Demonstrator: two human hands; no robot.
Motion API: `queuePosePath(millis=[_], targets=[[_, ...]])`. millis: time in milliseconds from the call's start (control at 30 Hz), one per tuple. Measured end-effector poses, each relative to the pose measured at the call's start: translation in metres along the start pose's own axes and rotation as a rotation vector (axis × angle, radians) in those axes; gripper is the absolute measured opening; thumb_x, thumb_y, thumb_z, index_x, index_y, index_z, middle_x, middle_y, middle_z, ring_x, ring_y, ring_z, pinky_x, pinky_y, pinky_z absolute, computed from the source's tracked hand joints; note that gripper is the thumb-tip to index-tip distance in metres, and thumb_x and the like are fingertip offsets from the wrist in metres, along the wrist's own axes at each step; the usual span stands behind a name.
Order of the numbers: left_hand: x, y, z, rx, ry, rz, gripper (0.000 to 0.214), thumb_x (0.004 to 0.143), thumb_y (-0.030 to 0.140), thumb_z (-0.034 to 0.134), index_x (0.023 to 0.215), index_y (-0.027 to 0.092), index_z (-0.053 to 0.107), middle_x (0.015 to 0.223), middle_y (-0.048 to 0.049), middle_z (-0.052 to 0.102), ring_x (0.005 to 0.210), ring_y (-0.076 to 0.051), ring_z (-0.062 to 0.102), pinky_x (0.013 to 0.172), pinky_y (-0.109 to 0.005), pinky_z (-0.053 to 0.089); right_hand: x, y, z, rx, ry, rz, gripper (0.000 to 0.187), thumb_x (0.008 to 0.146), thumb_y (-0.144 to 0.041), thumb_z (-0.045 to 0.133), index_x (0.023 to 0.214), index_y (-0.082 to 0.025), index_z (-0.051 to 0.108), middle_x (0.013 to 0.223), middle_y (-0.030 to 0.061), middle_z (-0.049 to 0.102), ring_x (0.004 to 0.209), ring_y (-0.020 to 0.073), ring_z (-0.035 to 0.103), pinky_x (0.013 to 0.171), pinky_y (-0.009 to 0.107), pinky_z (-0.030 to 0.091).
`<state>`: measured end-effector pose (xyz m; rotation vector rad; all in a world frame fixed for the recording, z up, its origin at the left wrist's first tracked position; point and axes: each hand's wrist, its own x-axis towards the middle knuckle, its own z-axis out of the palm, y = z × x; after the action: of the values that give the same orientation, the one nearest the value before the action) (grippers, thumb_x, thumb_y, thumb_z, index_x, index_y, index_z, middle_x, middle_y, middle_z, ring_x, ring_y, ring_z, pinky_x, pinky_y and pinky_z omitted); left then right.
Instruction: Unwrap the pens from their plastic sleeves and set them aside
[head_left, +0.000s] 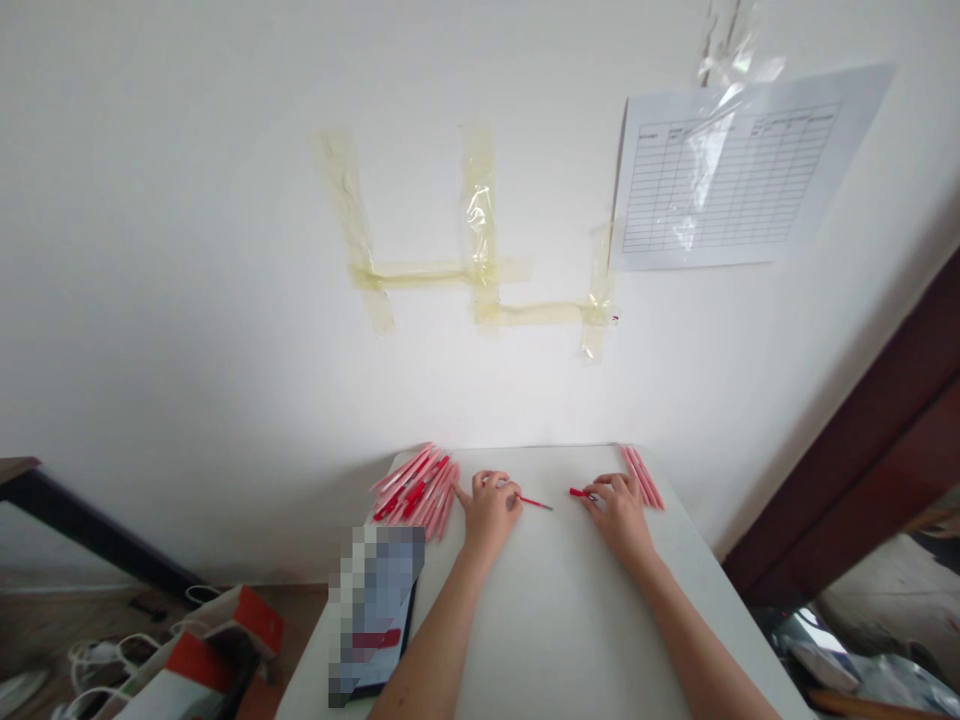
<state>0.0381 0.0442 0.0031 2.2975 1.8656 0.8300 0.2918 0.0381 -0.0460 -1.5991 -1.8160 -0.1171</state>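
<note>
My left hand [491,510] is closed around a thin red pen refill [534,502], whose grey tip points right over the white table. My fingers hide its other end. Across a small gap, my right hand [619,510] pinches a small red pen cap [577,492] that sticks out to the left. A dark, partly clear piece shows by its fingertips, too small to name. Left of my left hand lies a heap of pink and red pens [420,490]. Several pink pens [643,478] lie side by side just past my right hand.
The white table [555,620] stands against a wall with yellowed tape [481,220] and a printed sheet [731,180]. A phone [379,610], blurred out, lies beside my left forearm. Boxes and cables [187,660] are on the floor at left; a dark red wooden frame [847,450] stands at right.
</note>
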Motion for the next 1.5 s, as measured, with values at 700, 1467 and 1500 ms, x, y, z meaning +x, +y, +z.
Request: queuePosePath(millis=[700,1467,1500], targets=[[-0.001,0.001,-0.002,-0.032,-0.051,0.007,0.018,0.086,0.024,0.063,0.091,0.037,0.076,0.117,-0.0006,0.068,0.122,-0.028,0.048,0.111,-0.077,0.003,0.0,-0.023,-0.013,-0.173,0.021,0.121,0.031,0.09,-0.039,0.057,0.067,-0.021,0.065,0.102,0.0124,0.064,0.111,0.0342,0.048,0.092,0.048,0.04],[-0.002,0.003,-0.001,-0.01,-0.068,0.024,0.018,0.084,0.022,0.067,0.09,0.037,0.075,0.118,0.0012,0.068,0.124,-0.027,0.048,0.113,-0.076,0.001,0.0,-0.026,-0.019,-0.26,0.086,0.127,0.02,0.086,-0.037,0.059,0.078,-0.022,0.069,0.103,0.0149,0.064,0.114,0.038,0.047,0.095,0.053,0.037],[-0.002,0.003,-0.001,-0.007,-0.075,0.023,0.018,0.084,0.022,0.067,0.09,0.037,0.075,0.119,0.0009,0.068,0.124,-0.028,0.048,0.113,-0.076,0.001,0.0,-0.025,-0.018,-0.26,0.087,0.129,0.021,0.087,-0.037,0.059,0.077,-0.022,0.069,0.103,0.0152,0.064,0.114,0.0382,0.047,0.094,0.054,0.037]])
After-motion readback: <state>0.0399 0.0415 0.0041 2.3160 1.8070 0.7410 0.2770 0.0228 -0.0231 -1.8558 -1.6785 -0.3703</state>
